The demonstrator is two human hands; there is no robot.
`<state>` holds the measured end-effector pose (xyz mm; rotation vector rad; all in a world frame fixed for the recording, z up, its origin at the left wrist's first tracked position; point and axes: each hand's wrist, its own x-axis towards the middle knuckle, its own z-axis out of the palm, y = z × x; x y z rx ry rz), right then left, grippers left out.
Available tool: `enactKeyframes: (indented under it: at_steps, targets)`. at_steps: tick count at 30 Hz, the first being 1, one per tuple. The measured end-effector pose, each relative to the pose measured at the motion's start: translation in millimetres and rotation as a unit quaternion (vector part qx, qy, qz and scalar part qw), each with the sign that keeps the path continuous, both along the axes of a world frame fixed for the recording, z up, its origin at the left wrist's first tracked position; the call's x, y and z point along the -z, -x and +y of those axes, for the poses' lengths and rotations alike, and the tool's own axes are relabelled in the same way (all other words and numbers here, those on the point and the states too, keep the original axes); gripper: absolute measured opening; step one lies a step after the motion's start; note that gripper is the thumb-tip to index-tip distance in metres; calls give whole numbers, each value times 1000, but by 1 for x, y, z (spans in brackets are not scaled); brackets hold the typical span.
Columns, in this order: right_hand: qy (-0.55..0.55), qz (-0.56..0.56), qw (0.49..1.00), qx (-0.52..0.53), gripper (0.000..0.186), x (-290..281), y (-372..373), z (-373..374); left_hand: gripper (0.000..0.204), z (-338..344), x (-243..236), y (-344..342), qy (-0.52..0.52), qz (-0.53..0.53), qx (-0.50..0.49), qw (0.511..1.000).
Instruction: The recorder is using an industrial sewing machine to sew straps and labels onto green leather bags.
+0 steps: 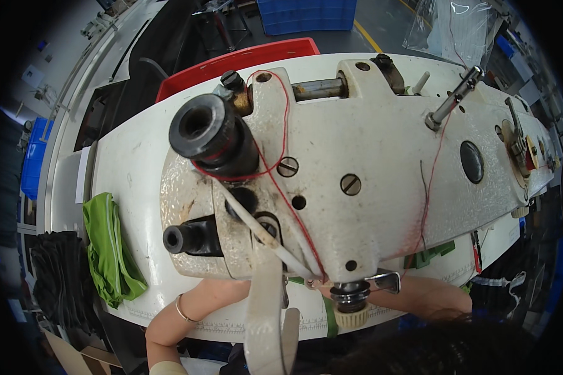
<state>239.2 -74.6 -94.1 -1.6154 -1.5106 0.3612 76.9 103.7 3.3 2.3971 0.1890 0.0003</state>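
Observation:
A white sewing machine fills the middle, seen from above, and covers the place where my hands meet the work. My left forearm, with a thin bracelet at the wrist, reaches in from the lower left and passes behind the machine's pale lever. From the lower right comes my right forearm, its hand hidden behind the thread-tension knob. The fingers of both hands are out of sight. A narrow green strip hangs over the table's near edge between the arms. Red thread loops around the black cylinder on the machine.
Folded green fabric lies on the left of the white table, beside a pile of black fabric. Behind the machine is a red bin; a blue crate stands farther back. A metal thread post rises at right.

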Motion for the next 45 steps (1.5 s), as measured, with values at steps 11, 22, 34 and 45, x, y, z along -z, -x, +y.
enactKeyframes:
  at_steps: [11,22,34,45]
  targets:
    - [19,240,969,53,18,-57,-18,17,37,-11,11,-9,-242,-148,39,958]
    - [-7,-268,958,-101,21,-66,-9,15,40,-9,2,-11,-258,-186,49,947]
    - [42,-201,977,-61,8,-61,-29,34,16,8,-7,-25,-160,-106,-35,981]
    - [232,232,885,-330,35,-125,35,-20,21,-38,-52,30,-190,-72,86,975]
